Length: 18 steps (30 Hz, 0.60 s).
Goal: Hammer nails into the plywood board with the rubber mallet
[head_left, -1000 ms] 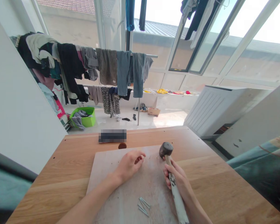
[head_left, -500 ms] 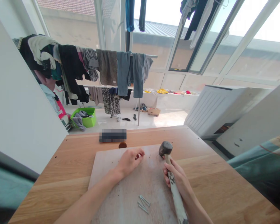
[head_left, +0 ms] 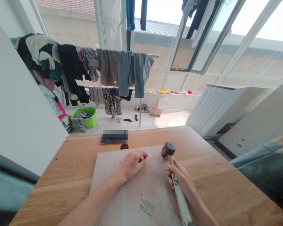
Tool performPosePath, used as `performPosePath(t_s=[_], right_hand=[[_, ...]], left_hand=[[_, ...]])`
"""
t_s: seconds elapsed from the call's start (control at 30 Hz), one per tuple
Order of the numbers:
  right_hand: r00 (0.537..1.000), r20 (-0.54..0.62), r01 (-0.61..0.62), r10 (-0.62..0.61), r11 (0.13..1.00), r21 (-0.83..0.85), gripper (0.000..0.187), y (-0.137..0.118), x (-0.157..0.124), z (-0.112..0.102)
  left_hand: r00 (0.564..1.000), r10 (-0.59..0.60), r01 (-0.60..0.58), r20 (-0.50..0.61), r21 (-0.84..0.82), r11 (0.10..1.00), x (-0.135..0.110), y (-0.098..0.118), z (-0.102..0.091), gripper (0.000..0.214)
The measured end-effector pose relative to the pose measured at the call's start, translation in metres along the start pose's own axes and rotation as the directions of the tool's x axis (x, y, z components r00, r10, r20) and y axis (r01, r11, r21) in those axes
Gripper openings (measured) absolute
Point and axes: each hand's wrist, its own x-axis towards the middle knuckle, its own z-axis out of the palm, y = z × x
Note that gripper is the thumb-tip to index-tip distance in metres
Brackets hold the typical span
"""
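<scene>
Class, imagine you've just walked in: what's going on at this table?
A person's right hand grips a mallet by its handle, its dark head near the far edge of a board on a wooden table. The left hand is curled over the board; whether it holds anything is unclear. Several nail-like metal pieces lie together on the board.

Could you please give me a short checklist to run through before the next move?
1. Mallet gripped by the right hand: ok, fingers wrapped round the handle.
2. Left hand clear of the mallet head: ok, there is a gap between them.
3. Left fingertips holding something: cannot tell, the curled fingers hide it.
4. Board resting on the table: ok.
5. Loose nails apart from both hands: ok.
</scene>
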Motion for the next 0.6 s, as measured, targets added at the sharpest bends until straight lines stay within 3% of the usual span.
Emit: performPosePath(t_s=[0.23, 0.4, 0.5, 0.6], right_hand=[[1.0, 0.012, 0.012, -0.012, 0.999, -0.038, 0.052, -0.001, 0.003, -0.002], [1.0, 0.007, -0.022, 0.024, 0.991, -0.131, 0.041, -0.006, -0.004, -0.009], [1.0, -0.011, -0.027, 0.025, 0.965, -0.262, 0.046, -0.008, -0.014, -0.019], [0.999, -0.029, 0.008, -0.026, 0.871, -0.491, 0.064, -0.006, -0.023, -0.027]], left_hand=[[0.999, -0.026, 0.026, -0.046, -0.011, 1.0, 0.001, -0.002, 0.0, 0.008], [0.999, -0.038, 0.037, -0.035, -0.021, 0.999, 0.001, -0.001, 0.0, 0.008], [0.998, -0.046, 0.044, -0.039, -0.028, 0.999, 0.001, 0.001, -0.001, 0.009], [0.998, -0.044, 0.043, -0.044, -0.026, 0.999, 0.001, 0.001, -0.001, 0.009]])
